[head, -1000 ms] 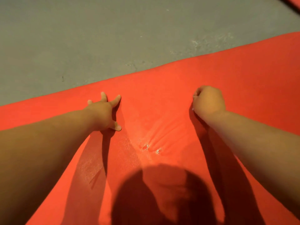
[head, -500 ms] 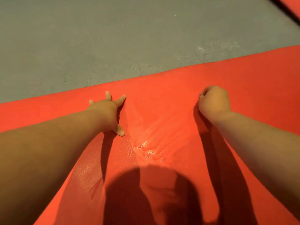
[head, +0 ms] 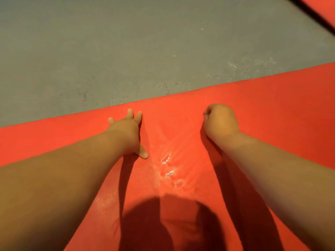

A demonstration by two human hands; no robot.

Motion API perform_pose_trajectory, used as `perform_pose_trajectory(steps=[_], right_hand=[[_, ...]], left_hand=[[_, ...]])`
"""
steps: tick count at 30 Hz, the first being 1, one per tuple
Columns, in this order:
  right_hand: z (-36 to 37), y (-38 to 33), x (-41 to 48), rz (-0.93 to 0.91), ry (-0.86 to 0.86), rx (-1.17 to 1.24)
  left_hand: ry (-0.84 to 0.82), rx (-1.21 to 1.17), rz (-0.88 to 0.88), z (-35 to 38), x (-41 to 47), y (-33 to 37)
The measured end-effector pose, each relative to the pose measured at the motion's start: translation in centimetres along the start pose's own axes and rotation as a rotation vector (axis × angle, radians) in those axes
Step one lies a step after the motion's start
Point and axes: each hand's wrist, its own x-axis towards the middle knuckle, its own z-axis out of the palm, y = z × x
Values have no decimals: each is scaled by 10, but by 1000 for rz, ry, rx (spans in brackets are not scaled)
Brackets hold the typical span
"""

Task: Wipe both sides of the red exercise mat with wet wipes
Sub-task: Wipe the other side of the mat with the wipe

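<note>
The red exercise mat (head: 272, 113) lies flat on the floor and fills the lower half of the head view. My left hand (head: 126, 131) presses on it with fingers spread, close to the far edge. My right hand (head: 220, 122) rests on the mat as a fist, fingers curled under around a wet wipe that is almost wholly hidden beneath the hand. Between the two hands the mat is rippled, with shiny wet patches (head: 168, 171). My head's shadow falls on the mat near me.
Bare grey concrete floor (head: 126, 51) stretches beyond the mat's far edge. A corner of another red mat (head: 326, 8) shows at the top right, with a dark strip along its edge.
My right fist slid a little right, then back left across the mat. My left hand stayed pressed down, shifting only slightly. The view tilted, so more floor shows.
</note>
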Motion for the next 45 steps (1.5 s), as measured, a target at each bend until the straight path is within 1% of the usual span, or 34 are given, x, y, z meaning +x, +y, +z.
perform_pose_trajectory(steps=[2, 4, 5, 6, 7, 10, 11, 12, 13, 14, 16, 17, 18, 19, 20, 21, 23, 24, 25, 26, 27, 30, 31, 32, 33, 35, 36, 37, 38, 39, 40, 43, 44, 45], right_hand=[[20, -46, -44, -259, -124, 27], [29, -72, -77, -548, -246, 62], [27, -69, -71, -589, -265, 71], [23, -59, -52, -531, -242, 65], [18, -43, -28, -422, -194, 53], [-3, 16, 37, 17, 3, 25], [-3, 22, 43, 86, 42, 16], [0, 13, 39, 85, 67, 2], [7, -4, 27, 27, 63, 16], [15, -27, 8, -65, 20, 41], [31, -68, -38, -348, -80, 94], [35, -79, -58, -490, -129, 117], [36, -81, -64, -587, -178, 121], [32, -72, -55, -611, -179, 127], [28, -56, -39, -541, -160, 113], [22, -35, -22, -411, -126, 115], [3, 15, 4, -60, 22, 120], [-4, 32, 4, 73, 82, 132], [-6, 37, -5, 129, 112, 123], [-3, 31, -21, 104, 102, 123], [3, 16, -44, 16, 49, 147], [21, -28, -123, -436, -225, 214], [20, -28, -130, -552, -257, 209], [18, -18, -123, -572, -227, 213], [14, -2, -109, -488, -149, 212], [1, 38, -76, -158, 90, 164], [-6, 54, -64, 20, 154, 160], [-8, 62, -59, 150, 178, 174], [-4, 57, -62, 208, 170, 180], [2, 41, -71, 185, 139, 195], [11, 18, -88, 94, 82, 222], [29, -38, -142, -414, -159, 262], [30, -38, -142, -517, -210, 258], [28, -30, -131, -539, -208, 241]], left_hand=[[-4, 15, 17, -3, -1, -1], [-9, 48, 37, -3, 0, -3], [-17, 54, 42, -3, 0, -3], [-25, 54, 43, -3, 2, -4], [-27, 51, 43, -2, 3, -4], [-21, 66, 39, -2, 4, -4], [-17, 73, 38, -3, 5, -4], [-18, 74, 37, -4, 5, -3], [-18, 74, 38, -6, 4, -2], [-17, 78, 39, -7, 3, -1], [-18, 95, 38, -8, 3, -1], [-18, 103, 38, -7, 2, -1], [-15, 104, 39, -6, 3, -2], [-12, 97, 39, -6, 4, -3], [-11, 87, 38, -5, 5, -3], [-13, 81, 37, -6, 5, -2], [-15, 88, 32, -6, 6, -2], [-13, 93, 30, -7, 6, -1], [-11, 93, 31, -7, 6, -1], [-8, 90, 33, -8, 5, 0], [-6, 84, 35, -8, 5, 0], [-7, 85, 38, -8, 5, -1], [-5, 88, 39, -8, 5, -2], [1, 85, 41, -8, 5, -2], [8, 80, 44, -8, 6, -3], [14, 82, 50, -9, 5, -2], [19, 89, 48, -9, 5, -3], [23, 96, 46, -8, 5, -3], [28, 102, 47, -9, 5, -3], [36, 105, 52, -9, 6, -2], [41, 104, 56, -8, 5, -3], [58, 101, 74, -5, 3, -7], [62, 114, 86, -6, 2, -7], [58, 141, 101, -8, 0, -8]])
